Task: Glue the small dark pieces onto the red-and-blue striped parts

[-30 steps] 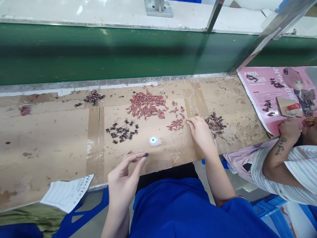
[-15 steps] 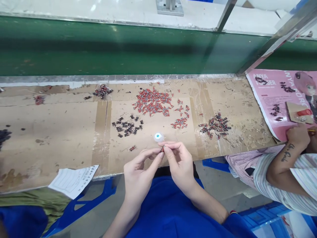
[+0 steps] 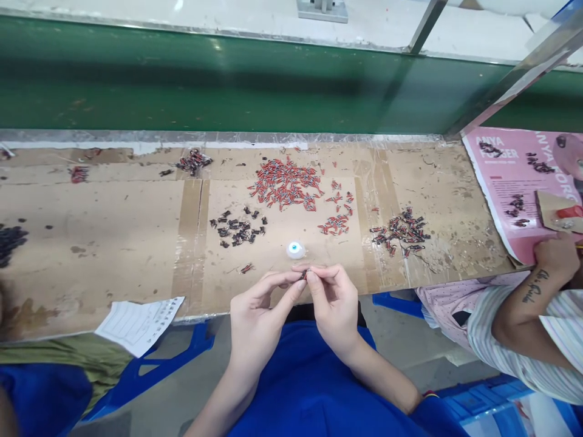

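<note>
My left hand (image 3: 264,306) and my right hand (image 3: 333,303) meet over the table's near edge. Between their fingertips they pinch one small dark-and-red part (image 3: 303,275); fingers cover much of it. Just beyond lies a white round piece with a blue centre (image 3: 295,248). A heap of small red parts (image 3: 286,182) lies farther back, with a looser group of red parts (image 3: 334,224) beside it. Small black pieces (image 3: 239,230) are scattered to the left. On the right is a pile of black-and-red parts (image 3: 401,232). A single small part (image 3: 246,268) rests left of my fingers.
Cardboard with tape strips covers the table (image 3: 113,243). A green panel (image 3: 204,91) rises behind it. A paper slip (image 3: 139,325) overhangs the front edge. At right, a co-worker's hand (image 3: 556,258) is by a pink poster (image 3: 496,182). Black pieces (image 3: 11,243) lie far left.
The view has shifted slightly, so the table's things sit a little farther right and higher. My hands keep their pinch on the small part, which now shows less red.
</note>
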{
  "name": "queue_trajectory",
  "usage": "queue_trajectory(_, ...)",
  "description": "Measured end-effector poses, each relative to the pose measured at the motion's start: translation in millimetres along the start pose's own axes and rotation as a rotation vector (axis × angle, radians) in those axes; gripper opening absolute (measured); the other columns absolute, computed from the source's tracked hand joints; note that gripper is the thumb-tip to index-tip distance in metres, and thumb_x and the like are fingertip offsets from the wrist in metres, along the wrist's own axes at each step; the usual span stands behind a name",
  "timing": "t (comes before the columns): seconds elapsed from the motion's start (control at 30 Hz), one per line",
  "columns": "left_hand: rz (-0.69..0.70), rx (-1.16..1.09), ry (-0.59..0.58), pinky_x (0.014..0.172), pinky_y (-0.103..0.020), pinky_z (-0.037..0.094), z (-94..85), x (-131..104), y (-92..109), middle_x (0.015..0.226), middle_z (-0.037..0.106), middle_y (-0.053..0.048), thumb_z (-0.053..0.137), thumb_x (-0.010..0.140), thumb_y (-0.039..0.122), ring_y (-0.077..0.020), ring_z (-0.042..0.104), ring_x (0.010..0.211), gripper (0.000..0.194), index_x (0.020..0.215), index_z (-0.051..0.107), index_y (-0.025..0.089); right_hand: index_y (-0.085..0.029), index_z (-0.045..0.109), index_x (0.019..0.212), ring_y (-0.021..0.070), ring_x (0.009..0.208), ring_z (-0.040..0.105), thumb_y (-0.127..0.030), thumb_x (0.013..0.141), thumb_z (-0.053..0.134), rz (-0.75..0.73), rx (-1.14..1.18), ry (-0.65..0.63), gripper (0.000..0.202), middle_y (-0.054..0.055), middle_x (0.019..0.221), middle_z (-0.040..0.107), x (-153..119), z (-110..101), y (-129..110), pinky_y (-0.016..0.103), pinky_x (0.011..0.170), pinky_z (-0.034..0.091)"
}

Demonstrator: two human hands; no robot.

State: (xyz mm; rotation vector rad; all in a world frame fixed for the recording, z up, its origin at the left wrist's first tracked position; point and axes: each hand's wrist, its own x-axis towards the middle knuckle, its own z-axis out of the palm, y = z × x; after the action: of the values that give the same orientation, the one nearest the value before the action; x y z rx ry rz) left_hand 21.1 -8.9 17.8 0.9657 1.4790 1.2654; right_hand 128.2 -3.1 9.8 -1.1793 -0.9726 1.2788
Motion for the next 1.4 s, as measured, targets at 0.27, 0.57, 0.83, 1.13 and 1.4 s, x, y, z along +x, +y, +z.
queue_trajectory(0.27,-0.013,-0.008,-0.012,0.078,-0.029,0.060,4.9,2.0,3.6,0.083,0.077,-0.006,0.076,0.072,0.026,-0.0192,0.072,0.080,0.011,0.080,0.075,0.018,-0.023,0.071,0.081,0.0223,0.086,0.077,-0.032,0.079,0.075,0.108,0.053,0.015,0.010,0.004,0.087,0.080,5.9,-11.5,-7.2,0.039,0.085,0.063)
queue_trajectory(0.57,-0.020,0.005,-0.037,0.073,-0.027,0.060,5.8,1.9,3.6,0.077,0.075,-0.005,0.075,0.070,0.026,-0.0184,0.071,0.076,0.010,0.076,0.074,0.018,-0.026,0.078,0.077,0.0181,0.078,0.076,-0.022,0.074,0.078,0.057,0.058,0.024,0.005,0.001,0.082,0.080,8.4,-21.6,-5.3,0.031,0.072,0.063)
queue_trajectory(0.83,-0.106,-0.026,-0.091,0.066,-0.026,0.060,4.8,2.2,14.5,0.071,0.074,-0.005,0.078,0.065,0.026,-0.0191,0.071,0.069,0.013,0.072,0.073,0.017,-0.028,0.079,0.076,0.0169,0.071,0.075,-0.036,0.061,0.089,0.275,0.221,-0.063,0.020,-0.001,0.077,0.080,13.2,-32.8,2.5,0.030,0.071,0.063)
queue_trajectory(1.13,0.037,0.262,0.105,0.082,-0.035,0.057,-39.6,17.4,-16.8,0.083,0.076,-0.007,0.072,0.074,0.037,-0.0216,0.071,0.082,0.019,0.082,0.072,0.019,-0.027,0.078,0.090,0.0192,0.078,0.071,-0.026,0.078,0.077,-0.196,-0.321,0.020,0.012,0.004,0.089,0.077,15.7,-35.2,8.1,0.037,0.076,0.061)
queue_trajectory(1.4,0.134,0.730,0.125,0.084,-0.041,0.050,-100.7,41.3,-51.9,0.093,0.077,-0.006,0.061,0.081,0.048,-0.0288,0.066,0.097,0.025,0.086,0.073,0.027,-0.025,0.067,0.119,0.0287,0.115,0.061,-0.037,0.074,0.080,-0.230,-0.636,-0.078,0.048,0.012,0.118,0.067,47.2,-38.7,43.8,0.043,0.084,0.059)
